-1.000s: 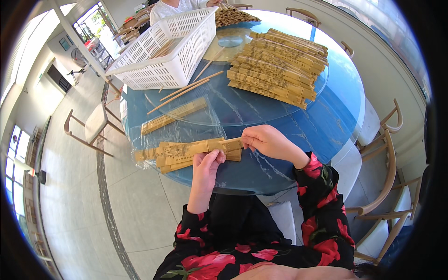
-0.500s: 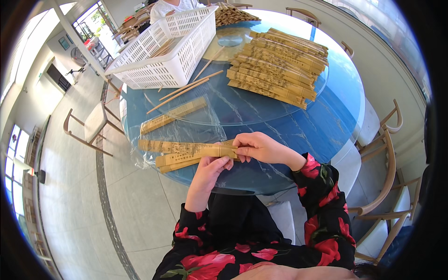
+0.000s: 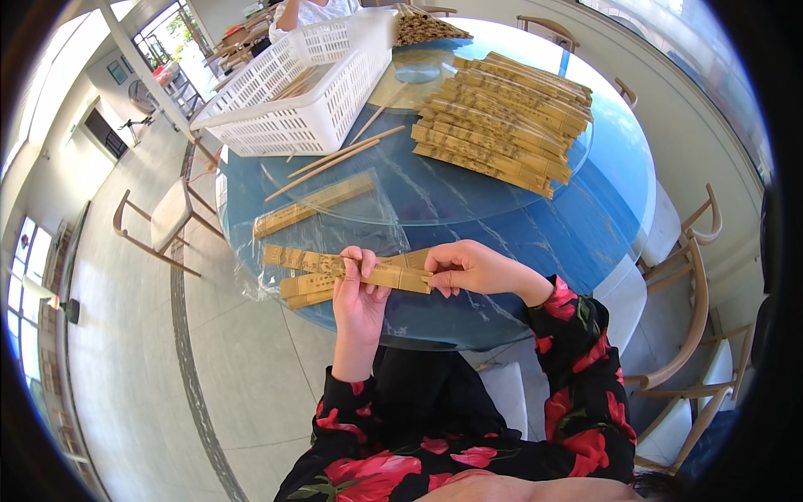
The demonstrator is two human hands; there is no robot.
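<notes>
1. Your left hand (image 3: 360, 293) is closed around the middle of a wrapper (image 3: 406, 278), its fingers bent across the strip; little space shows between fingers and palm.
2. Your right hand (image 3: 464, 269) pinches the right end of that same wrapper between thumb and fingertips, the other fingers folded in. Whether anything sits inside the wrapper, you cannot tell from here.
3. The wrapper is over the table's near edge, slanting slightly down to the right, and links your two hands. It is a long, flat, narrow strip, tan and paper-like, with dark print.
4. Just beneath it, more loose wrappers (image 3: 311, 288) of the same kind fan out, overlapping at odd angles.
5. Past them lies a clear plastic sheet (image 3: 378, 199), thin, crinkled and shiny, with a single wrapper (image 3: 314, 205) on it.
6. Beyond that, slim, straight sticks (image 3: 322, 171) of pale wood lie near the basket (image 3: 330, 125), which is white, rigid plastic with slotted walls; more sticks (image 3: 294, 84) rest inside.
7. To the right, a broad stack (image 3: 502, 121) of wrappers lies in layered, uneven rows.
8. The table (image 3: 535, 243) is round, its blue top glossy and veined with white like marble.
9. Across it sits a co-worker (image 3: 322, 12) in a white top.
</notes>
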